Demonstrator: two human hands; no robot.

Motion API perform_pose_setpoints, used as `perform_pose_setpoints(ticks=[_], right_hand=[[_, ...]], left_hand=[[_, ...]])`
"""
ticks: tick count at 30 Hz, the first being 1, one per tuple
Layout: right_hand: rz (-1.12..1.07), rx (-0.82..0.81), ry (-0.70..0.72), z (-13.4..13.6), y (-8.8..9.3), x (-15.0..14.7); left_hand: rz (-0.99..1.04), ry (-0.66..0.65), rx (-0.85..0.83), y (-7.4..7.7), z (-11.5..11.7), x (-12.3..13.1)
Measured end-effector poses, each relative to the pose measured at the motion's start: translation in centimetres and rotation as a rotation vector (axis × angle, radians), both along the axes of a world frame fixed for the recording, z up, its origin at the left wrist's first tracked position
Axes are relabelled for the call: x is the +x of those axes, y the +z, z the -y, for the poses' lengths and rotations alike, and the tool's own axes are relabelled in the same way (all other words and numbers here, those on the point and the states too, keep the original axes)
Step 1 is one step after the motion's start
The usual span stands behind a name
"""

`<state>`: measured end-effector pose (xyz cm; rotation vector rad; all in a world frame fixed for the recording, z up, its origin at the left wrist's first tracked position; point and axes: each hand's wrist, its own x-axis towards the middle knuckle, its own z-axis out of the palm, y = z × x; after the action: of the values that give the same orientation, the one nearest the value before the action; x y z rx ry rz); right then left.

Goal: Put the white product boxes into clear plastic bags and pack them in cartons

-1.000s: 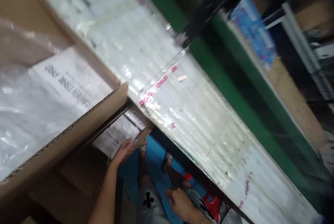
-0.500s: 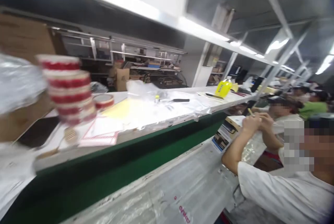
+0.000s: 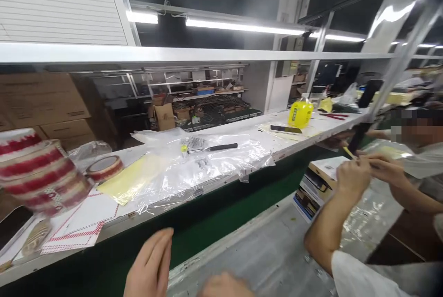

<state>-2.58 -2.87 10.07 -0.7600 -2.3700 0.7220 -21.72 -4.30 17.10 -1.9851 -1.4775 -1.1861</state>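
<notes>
My left hand (image 3: 150, 264) is raised at the bottom of the view, in front of the green strip below the shelf. Its fingers are stretched and close together, the thumb stands slightly apart, and nothing shows in it. To its right, low over the grey work surface (image 3: 256, 246), my right hand (image 3: 224, 285) is smeared by motion and cut off by the lower edge; its fingers cannot be made out. White sheets with red striped borders (image 3: 78, 230) lie on the shelf nearest my left hand. Clear plastic bags (image 3: 194, 172) lie beyond, under a black-handled tool (image 3: 223, 147) with a yellow-green end.
A stack of red-and-white tape rolls (image 3: 41, 172) stands left, with a single tape roll (image 3: 104, 167) beside it. Farther along are a phone (image 3: 286, 129) and a yellow bottle (image 3: 300, 113). A co-worker's arm (image 3: 328, 223) reaches in from the right near a printed box (image 3: 313, 190).
The view has swung, and both my hands have come into it from below. The tape stack now sits farther left. The co-worker still holds both hands together near the box.
</notes>
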Motion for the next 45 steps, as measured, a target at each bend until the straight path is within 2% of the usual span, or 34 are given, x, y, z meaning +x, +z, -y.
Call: perform_pose_setpoints(ticks=[1,3,4,6,8,10,13,16,20,23,29,31,37,45], right_hand=[[-0.078,0.004,0.029,-1.7,1.2,-0.1],[-0.245,0.031,-0.01,-6.4,4.7,-0.1],[-0.29,0.071,-0.082,-9.2,6.7,0.0],[-0.192,0.146,-0.269,-15.4,10.5,-0.1],[0.125,0.248,-0.409,-21.2,13.0,-0.6],[0.306,0.27,-0.433,-25.9,13.9,-1.6],[0.454,0.289,-0.371,-29.9,13.2,-2.8],[0.549,0.359,-0.301,-31.0,12.1,-3.1],[0.614,0.441,-0.275,-30.4,11.7,-2.9],[0.643,0.471,-0.292,-29.7,11.7,-3.2],[0.674,0.411,-0.257,-28.4,12.7,-5.0],[0.662,0.388,-0.238,-28.2,13.2,-5.2],[0.573,0.322,-0.314,-29.1,13.8,-4.1],[0.522,0.253,-0.358,-31.1,12.2,-2.0]], left_hand=[[-0.021,0.019,0.053,-0.4,-0.8,-1.6],[-0.144,0.051,-0.039,-0.4,-4.1,-3.3],[-0.21,0.089,-0.114,-0.1,-6.2,-3.5],[-0.304,0.23,-0.328,1.0,-10.5,-3.8],[-0.33,0.387,-0.519,2.3,-13.9,-4.4],[-0.346,0.447,-0.63,3.4,-16.0,-5.3],[-0.424,0.371,-0.705,4.4,-17.6,-6.6],[-0.489,0.323,-0.765,4.8,-18.1,-6.6],[-0.533,0.299,-0.761,5.2,-18.1,-6.1],[-0.497,0.274,-0.732,5.3,-19.0,-6.1],[-0.645,-0.023,-0.607,4.6,-21.5,-3.9],[-0.624,-0.054,-0.582,4.1,-21.5,-3.6],[-0.123,-0.05,-0.328,3.4,-20.8,-5.3],[0.236,0.131,0.0,5.3,-19.6,-8.8]])
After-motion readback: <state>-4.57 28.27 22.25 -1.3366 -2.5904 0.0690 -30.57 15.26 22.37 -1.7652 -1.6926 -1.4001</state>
